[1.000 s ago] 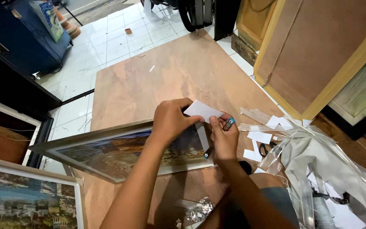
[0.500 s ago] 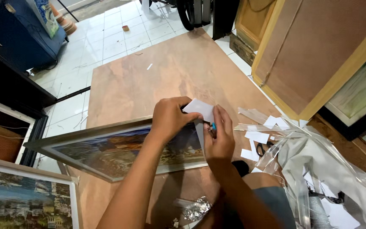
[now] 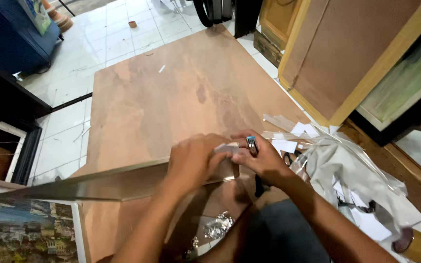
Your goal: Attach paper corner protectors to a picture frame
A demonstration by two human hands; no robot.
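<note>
- At the near middle of the brown board (image 3: 171, 97) on the floor, a framed picture (image 3: 103, 182) lies tipped nearly edge-on to the camera, its long axis running from 9 o'clock at the left to 3 o'clock at the hands, its right corner under both hands.
- The left hand (image 3: 193, 158) comes up from 6 o'clock, palm down, fingers curled and pressed together over the frame's right corner.
- The right hand (image 3: 261, 158) enters from 5 o'clock, wrist bent inward, fingers closed and pinching a small pale piece (image 3: 227, 148) against the corner (too hidden to tell what it is); a ring (image 3: 252, 144) sits on one finger.
- At 3 o'clock of the hands lie white paper scraps (image 3: 293, 139) and crumpled clear plastic wrap (image 3: 347, 170).
- At 6 o'clock, a crumpled foil-like bit (image 3: 218, 226) lies by the person's knee.
- At 8 o'clock, another framed landscape print (image 3: 23, 231) shows in blues and browns.
- At 1 o'clock, a large yellow-edged brown panel (image 3: 361, 53) leans upright.
- At 4 o'clock, a brown tape roll (image 3: 417, 246) sits near the edge.
</note>
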